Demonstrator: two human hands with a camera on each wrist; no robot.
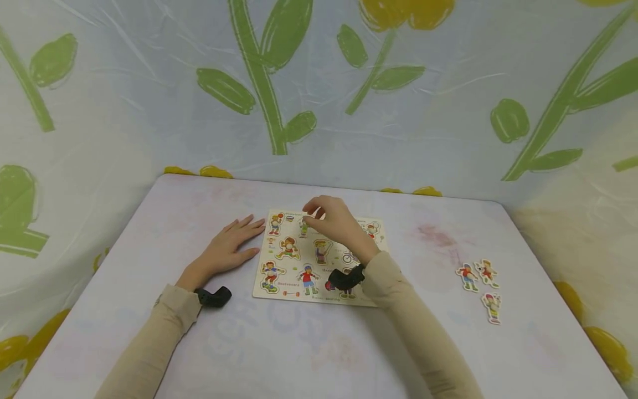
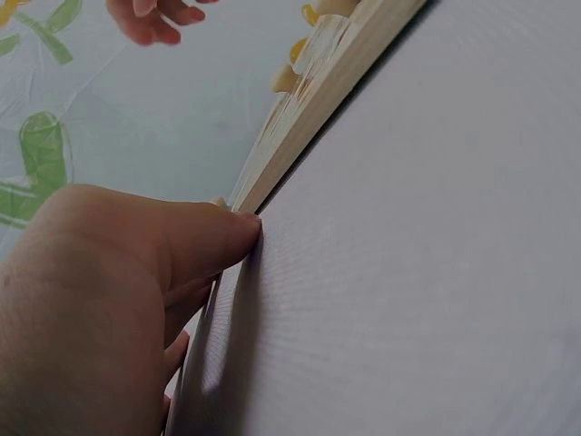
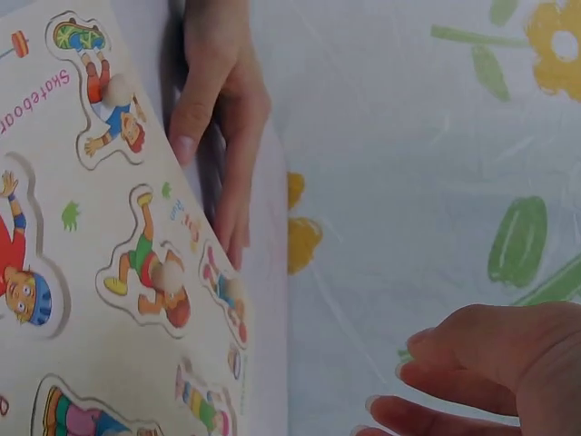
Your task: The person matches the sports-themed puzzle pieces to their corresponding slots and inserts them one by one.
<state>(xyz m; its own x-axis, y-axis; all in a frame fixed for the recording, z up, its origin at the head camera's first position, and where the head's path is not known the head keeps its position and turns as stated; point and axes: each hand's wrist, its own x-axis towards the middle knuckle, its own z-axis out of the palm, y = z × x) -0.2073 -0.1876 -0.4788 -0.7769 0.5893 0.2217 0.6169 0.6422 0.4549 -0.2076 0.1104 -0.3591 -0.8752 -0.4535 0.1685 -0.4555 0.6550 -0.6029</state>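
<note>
A pegged puzzle board [image 1: 294, 271] with sports figures lies on the table. Flat on the table at its left side is my left hand [image 1: 229, 246], fingers spread. In the left wrist view its thumb [image 2: 213, 241] reaches the board's edge. Above the board's far part hovers my right hand [image 1: 333, 220], its fingers loosely bent. No piece shows between those fingers in the right wrist view. Below them is a figure piece in green [image 3: 204, 404], which looks slightly off its outline. A runner piece [image 3: 150, 263] and a skateboarder piece [image 3: 111, 104] sit in their recesses.
Off to the right lie three loose figure pieces: one in a red top [image 1: 467, 276], one with a ball [image 1: 486, 272] and one with a pink cap [image 1: 492, 308]. A flower-patterned sheet [image 1: 349, 138] hangs behind the table.
</note>
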